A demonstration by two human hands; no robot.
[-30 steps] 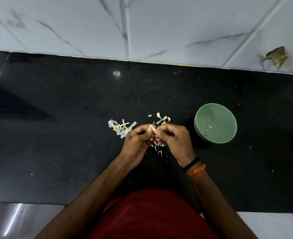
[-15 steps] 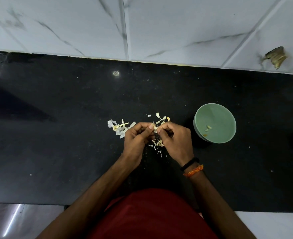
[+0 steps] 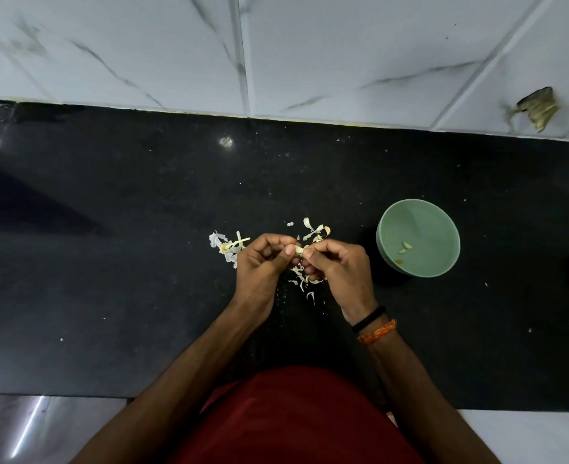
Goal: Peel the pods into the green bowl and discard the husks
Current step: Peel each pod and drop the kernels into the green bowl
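head | left hand [image 3: 259,262] and right hand [image 3: 338,267] both pinch pod [image 3: 299,250] | green bowl [image 3: 417,209] right of hands

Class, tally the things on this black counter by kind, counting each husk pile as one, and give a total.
Green bowl: 1
Peeled pieces in the bowl: 2
Husk piles: 3
Pod held in the hands: 1
Total: 7

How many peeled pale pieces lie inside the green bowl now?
2. Both pale pieces lie close together near the middle of the green bowl. A small orange speck lies below them; it is too small to identify.
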